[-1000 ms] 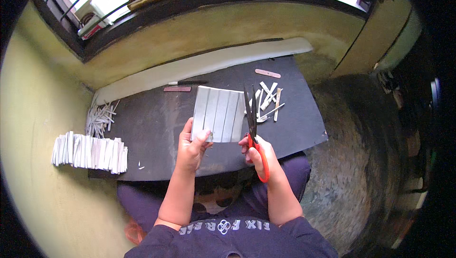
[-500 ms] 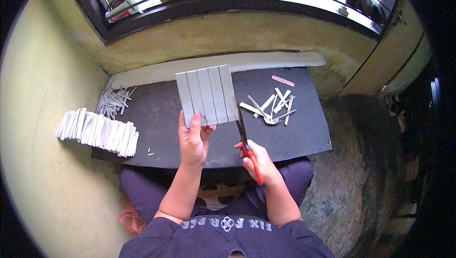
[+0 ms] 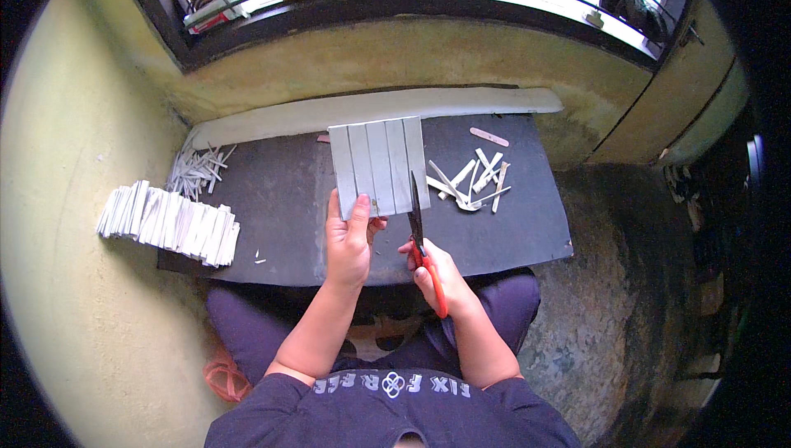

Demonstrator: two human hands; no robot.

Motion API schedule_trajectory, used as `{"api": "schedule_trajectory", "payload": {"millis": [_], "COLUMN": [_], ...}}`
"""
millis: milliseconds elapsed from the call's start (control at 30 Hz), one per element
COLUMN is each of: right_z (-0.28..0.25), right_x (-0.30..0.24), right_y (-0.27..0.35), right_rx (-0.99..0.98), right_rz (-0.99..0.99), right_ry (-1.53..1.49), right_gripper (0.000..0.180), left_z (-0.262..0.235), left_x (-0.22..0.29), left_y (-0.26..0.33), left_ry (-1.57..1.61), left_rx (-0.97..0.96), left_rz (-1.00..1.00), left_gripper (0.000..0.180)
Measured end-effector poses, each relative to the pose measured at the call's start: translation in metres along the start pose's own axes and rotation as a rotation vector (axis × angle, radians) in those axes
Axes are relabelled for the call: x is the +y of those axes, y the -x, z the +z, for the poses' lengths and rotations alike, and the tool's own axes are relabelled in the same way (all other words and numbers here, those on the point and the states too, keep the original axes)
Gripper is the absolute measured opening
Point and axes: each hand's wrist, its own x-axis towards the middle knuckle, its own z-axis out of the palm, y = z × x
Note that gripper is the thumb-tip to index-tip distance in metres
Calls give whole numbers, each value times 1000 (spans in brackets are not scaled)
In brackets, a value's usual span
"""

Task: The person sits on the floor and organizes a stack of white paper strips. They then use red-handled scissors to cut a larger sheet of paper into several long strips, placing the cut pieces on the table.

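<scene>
My left hand (image 3: 350, 242) grips the lower edge of a pale, square sheet (image 3: 377, 159) marked with dark lengthwise lines, its thumb on the front face. The sheet is held up above a dark board. In my right hand (image 3: 441, 271) is a pair of scissors (image 3: 418, 238) with orange handles and dark blades. The blades point away from me and overlap the lower right part of the sheet, along its rightmost line. How far apart the blades are is hard to make out.
On the dark board (image 3: 280, 225), loose white strips (image 3: 202, 169) lie at far left and pale scraps (image 3: 474, 188) at right, near a pinkish flat stick (image 3: 489, 136). A row of stacked white strips (image 3: 169, 225) stands at left. A long white roll (image 3: 371, 110) lines the back.
The sheet and my left hand have shifted to the right. The scissors, which were at the sheet's right edge, now overlap its face at the rightmost line.
</scene>
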Motion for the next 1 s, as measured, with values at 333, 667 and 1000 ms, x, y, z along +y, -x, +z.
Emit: {"api": "schedule_trajectory", "payload": {"millis": [333,667,1000], "right_z": [-1,6,15], "right_x": [4,2,1], "right_y": [-1,0,0], "right_rx": [23,33,31], "right_rz": [-40,27,54], "right_ry": [29,7,84], "right_gripper": [60,60,62], "left_z": [1,-11,-13], "left_x": [-5,-10,-3], "left_y": [1,2,9], "left_ry": [-12,-49,-12], "left_rx": [-33,-74,48], "left_rz": [33,76,88], "left_gripper": [20,21,17]}}
